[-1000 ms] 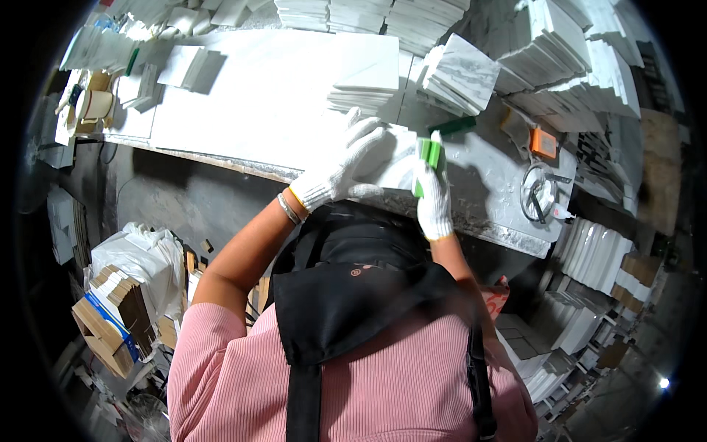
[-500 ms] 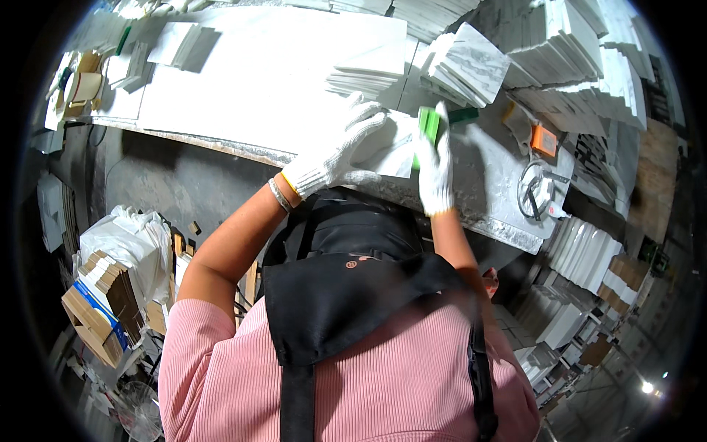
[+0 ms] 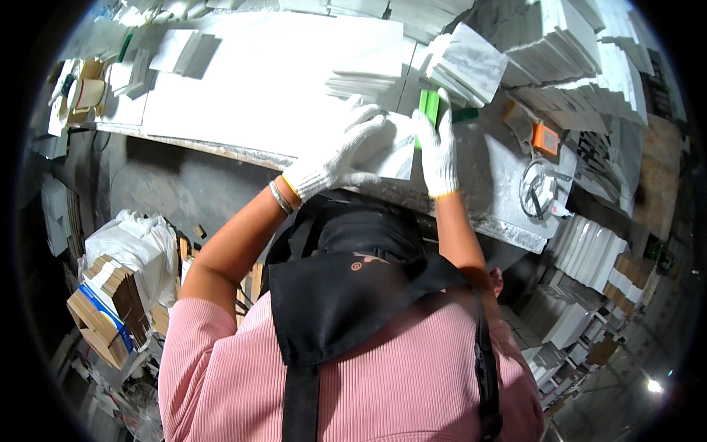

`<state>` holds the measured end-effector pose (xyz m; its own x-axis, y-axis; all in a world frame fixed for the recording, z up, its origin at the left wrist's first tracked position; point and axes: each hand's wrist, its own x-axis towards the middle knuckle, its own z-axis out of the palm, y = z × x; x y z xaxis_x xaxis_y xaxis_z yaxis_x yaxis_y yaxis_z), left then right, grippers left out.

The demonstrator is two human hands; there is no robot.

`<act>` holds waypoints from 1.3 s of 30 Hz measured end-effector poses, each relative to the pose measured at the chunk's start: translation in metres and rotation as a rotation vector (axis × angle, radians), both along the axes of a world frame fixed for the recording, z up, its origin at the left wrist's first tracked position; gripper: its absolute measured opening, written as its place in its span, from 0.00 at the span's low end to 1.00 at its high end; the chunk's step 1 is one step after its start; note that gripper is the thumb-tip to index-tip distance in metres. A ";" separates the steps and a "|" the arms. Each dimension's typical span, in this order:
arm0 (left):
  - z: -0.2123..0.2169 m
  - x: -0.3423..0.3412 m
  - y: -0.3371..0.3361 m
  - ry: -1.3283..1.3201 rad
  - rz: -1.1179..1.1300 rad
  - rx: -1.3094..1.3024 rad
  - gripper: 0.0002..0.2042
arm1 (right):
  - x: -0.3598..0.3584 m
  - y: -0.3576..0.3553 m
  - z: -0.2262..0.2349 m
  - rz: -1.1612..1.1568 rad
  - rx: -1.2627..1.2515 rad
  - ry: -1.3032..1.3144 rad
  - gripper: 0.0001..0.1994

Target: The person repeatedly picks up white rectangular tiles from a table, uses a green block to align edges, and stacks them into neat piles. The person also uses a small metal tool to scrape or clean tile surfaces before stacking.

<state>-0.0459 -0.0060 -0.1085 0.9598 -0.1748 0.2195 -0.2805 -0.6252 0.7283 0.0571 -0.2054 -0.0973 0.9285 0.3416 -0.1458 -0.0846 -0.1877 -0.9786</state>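
White tile (image 3: 394,156) lies near the front edge of the tabletop (image 3: 486,173), between the person's two gloved hands, as I see it from here. The left hand (image 3: 340,156) is spread wide, fingers apart, over the tile's left part. The right hand (image 3: 440,156) grips a bright green block (image 3: 429,108) along the tile's right edge. Just beyond stands a stack of white tiles (image 3: 370,55), with grey-veined tiles (image 3: 475,62) leaning to its right; an orange box (image 3: 545,138) sits farther right.
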 end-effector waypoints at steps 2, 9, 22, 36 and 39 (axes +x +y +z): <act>0.002 0.000 0.001 0.017 0.013 0.039 0.44 | -0.029 -0.012 -0.004 0.009 -0.007 -0.082 0.33; -0.009 0.003 0.000 -0.027 -0.006 -0.073 0.44 | -0.025 -0.014 -0.002 0.041 -0.152 -0.207 0.36; -0.003 0.004 0.001 -0.016 0.006 -0.004 0.41 | -0.028 0.001 0.025 -0.028 -0.152 -0.060 0.35; 0.002 0.002 0.004 0.030 -0.004 0.068 0.44 | 0.002 -0.014 -0.011 0.041 -0.380 -0.395 0.36; 0.018 0.003 0.002 0.067 0.016 0.210 0.43 | -0.011 -0.041 -0.001 0.026 -0.675 -0.524 0.36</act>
